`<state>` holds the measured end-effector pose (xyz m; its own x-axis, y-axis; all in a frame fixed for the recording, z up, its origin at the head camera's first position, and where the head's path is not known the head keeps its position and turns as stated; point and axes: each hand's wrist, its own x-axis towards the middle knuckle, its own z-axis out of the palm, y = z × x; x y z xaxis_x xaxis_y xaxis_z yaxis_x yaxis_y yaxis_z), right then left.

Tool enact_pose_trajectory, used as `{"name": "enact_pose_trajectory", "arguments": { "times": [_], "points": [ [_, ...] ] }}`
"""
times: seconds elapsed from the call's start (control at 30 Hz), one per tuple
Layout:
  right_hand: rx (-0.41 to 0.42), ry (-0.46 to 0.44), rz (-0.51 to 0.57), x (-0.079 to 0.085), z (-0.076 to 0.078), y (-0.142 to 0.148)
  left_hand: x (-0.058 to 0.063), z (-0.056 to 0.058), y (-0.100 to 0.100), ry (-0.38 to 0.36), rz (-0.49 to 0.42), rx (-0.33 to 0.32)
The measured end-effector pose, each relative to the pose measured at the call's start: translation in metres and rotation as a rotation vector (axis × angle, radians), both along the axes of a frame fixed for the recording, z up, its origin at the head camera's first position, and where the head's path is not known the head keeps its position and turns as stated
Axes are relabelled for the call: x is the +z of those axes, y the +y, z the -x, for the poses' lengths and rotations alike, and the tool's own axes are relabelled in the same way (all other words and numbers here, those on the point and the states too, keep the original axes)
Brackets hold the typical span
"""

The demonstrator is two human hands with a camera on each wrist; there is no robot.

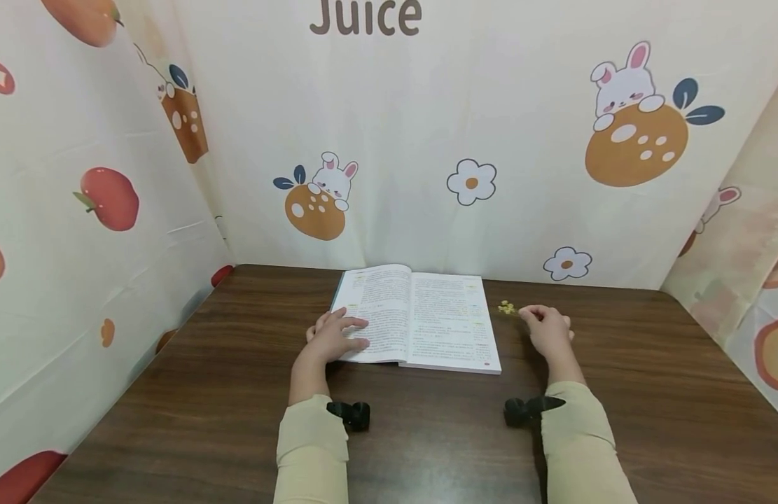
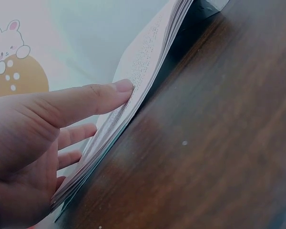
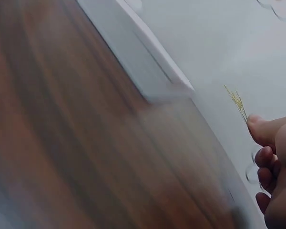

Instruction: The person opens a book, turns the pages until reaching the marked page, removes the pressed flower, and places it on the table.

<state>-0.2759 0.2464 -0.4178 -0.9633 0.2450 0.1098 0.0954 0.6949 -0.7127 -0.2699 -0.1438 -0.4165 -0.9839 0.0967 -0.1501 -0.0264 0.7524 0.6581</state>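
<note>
An open book [image 1: 448, 318] with printed pages lies on the brown table. My left hand [image 1: 332, 337] rests on the left page near its outer edge. In the left wrist view its straight thumb [image 2: 97, 100] touches the page and the other fingers spread over the paper. To the right of the book, my right hand [image 1: 548, 329] pinches a small sprig of yellow dried flowers [image 1: 506, 307] between thumb and fingers. The sprig [image 3: 236, 102] points away from the fingertips in the right wrist view, its thin stems held at their ends.
A white curtain [image 1: 401, 105] printed with rabbits, fruit and flowers hangs behind the table [image 1: 206, 399] and along both sides. The book's top edge lies close to the back curtain. Black camera mounts [image 1: 357, 416] sit on both wrists.
</note>
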Motion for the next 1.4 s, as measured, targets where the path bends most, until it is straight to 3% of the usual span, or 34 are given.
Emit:
{"name": "enact_pose_trajectory", "arguments": {
  "times": [0.33,1.1,1.27,1.4],
  "points": [
    [-0.133,-0.001,-0.011,-0.002,-0.014,0.029,-0.002,0.000,0.000,0.005,-0.005,0.005],
    [-0.152,-0.105,-0.109,-0.011,-0.015,0.033,-0.001,0.000,0.000,0.008,-0.025,0.007],
    [-0.203,-0.055,-0.060,-0.013,-0.014,0.034,0.000,-0.001,0.000,0.016,-0.019,-0.005],
    [-0.293,0.027,0.093,-0.013,-0.015,0.035,0.000,-0.001,0.000,0.019,-0.029,0.000]
  ]
}}
